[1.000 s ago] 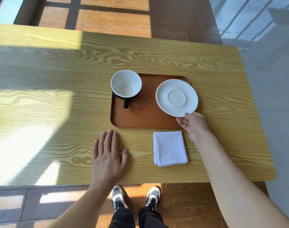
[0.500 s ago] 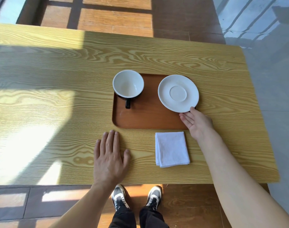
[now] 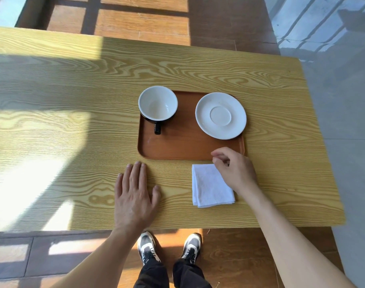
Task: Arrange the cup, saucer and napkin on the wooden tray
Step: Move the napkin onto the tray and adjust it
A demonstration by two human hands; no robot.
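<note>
**Cup and saucer on tray, napkin off it**

On the tabletop point(image 3: 73, 100), my tray point(image 3: 183, 146) holds the saucer point(image 3: 220, 115) at 2 o'clock and the cup point(image 3: 158, 103) at 10. The napkin point(image 3: 211, 187) lies just beside the tray at 6. My left hand point(image 3: 134, 196) rests flat, fingers spread; my right hand point(image 3: 235, 169) hovers loosely curled over the napkin's corner, gripping nothing.

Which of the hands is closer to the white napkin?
Right. The right hand hovers at the napkin's far right corner, overlapping it in view. The left hand lies flat on the table, apart to its left.
</note>
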